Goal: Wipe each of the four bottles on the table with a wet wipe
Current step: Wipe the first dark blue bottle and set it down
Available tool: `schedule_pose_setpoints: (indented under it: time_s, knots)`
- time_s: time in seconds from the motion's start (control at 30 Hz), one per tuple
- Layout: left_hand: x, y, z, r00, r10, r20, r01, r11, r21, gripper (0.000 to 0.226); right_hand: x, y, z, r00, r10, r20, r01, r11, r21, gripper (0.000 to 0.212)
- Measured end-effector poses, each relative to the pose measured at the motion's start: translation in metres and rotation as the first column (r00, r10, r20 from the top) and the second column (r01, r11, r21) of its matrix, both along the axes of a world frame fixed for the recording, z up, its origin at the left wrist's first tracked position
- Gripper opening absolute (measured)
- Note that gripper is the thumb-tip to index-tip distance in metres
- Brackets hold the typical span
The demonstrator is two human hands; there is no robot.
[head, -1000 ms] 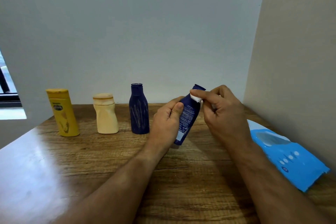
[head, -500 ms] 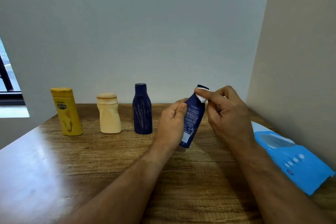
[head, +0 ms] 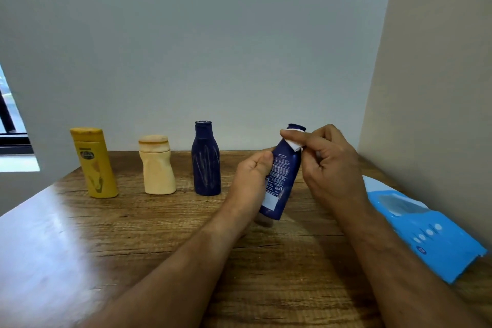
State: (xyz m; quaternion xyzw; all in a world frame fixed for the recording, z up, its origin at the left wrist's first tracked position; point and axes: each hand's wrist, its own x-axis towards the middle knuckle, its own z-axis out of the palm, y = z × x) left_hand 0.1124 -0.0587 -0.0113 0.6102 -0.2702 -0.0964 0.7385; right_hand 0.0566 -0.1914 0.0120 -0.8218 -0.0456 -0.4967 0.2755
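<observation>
Wooden surface (head: 279,269): yellow bottle (head: 93,163), cream bottle (head: 158,165), dark blue bottle (head: 206,159) lined up far left; blue wipe pack (head: 426,231) right.

Soft daylight from the window (head: 10,125) at left glares on the table (head: 40,247); edges bend slightly.

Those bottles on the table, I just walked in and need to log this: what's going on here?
A person is wiping a dark blue bottle. The left hand grips its body, tilted above the wooden table, while the right hand presses a white wet wipe against its neck. Three other bottles stand upright in a row to the left, untouched.
</observation>
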Motion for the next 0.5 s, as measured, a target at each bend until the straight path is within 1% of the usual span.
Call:
schedule_pose_setpoints:
  time_s: [0.07, 0.13, 0.17, 0.2, 0.27, 0.3, 0.37, 0.43, 0.5]
  knots:
    - [-0.0047, 0.0007, 0.0036, 0.982, -0.111, -0.151, 0.102, 0.993, -0.067, 0.033, -0.0001, -0.0004, 0.0011, 0.999, 0.042, 0.028, -0.043, 0.998, 0.045, 0.043]
    - [-0.0061, 0.0008, 0.0037, 0.962, -0.170, -0.214, 0.147, 0.982, -0.119, 0.032, -0.0003, 0.0008, 0.0015, 0.997, 0.079, 0.024, -0.081, 0.994, 0.076, 0.042]
    - [-0.0061, 0.0008, 0.0036, 0.963, -0.167, -0.210, 0.143, 0.982, -0.125, 0.032, 0.0000, 0.0016, 0.0014, 0.995, 0.096, 0.017, -0.097, 0.991, 0.090, 0.042]
    - [-0.0046, 0.0005, 0.0027, 0.975, -0.135, -0.175, 0.118, 0.987, -0.105, 0.032, 0.0005, 0.0026, 0.0009, 0.994, 0.107, 0.006, -0.107, 0.989, 0.102, 0.042]
    - [-0.0008, -0.0007, 0.0013, 0.998, -0.024, -0.052, 0.021, 0.999, -0.046, 0.031, 0.0020, 0.0031, 0.0003, 0.994, 0.106, -0.020, -0.104, 0.989, 0.109, 0.042]
    - [0.0002, -0.0012, 0.0009, 1.000, 0.017, -0.020, -0.018, 0.999, -0.046, 0.030, 0.0025, 0.0028, 0.0000, 0.995, 0.100, -0.029, -0.097, 0.989, 0.107, 0.043]
    - [-0.0010, -0.0015, 0.0025, 0.998, 0.022, -0.065, -0.027, 0.996, -0.083, 0.030, 0.0020, 0.0033, 0.0004, 0.996, 0.084, -0.028, -0.081, 0.992, 0.096, 0.045]
    - [-0.0054, 0.0000, 0.0048, 0.985, -0.053, -0.166, 0.035, 0.993, -0.111, 0.032, 0.0001, 0.0051, 0.0009, 0.996, 0.088, -0.013, -0.086, 0.991, 0.103, 0.048]
    - [-0.0075, 0.0022, 0.0061, 0.957, -0.139, -0.255, 0.109, 0.986, -0.129, 0.038, -0.0026, 0.0079, 0.0021, 0.990, 0.141, -0.011, -0.135, 0.968, 0.212, 0.047]
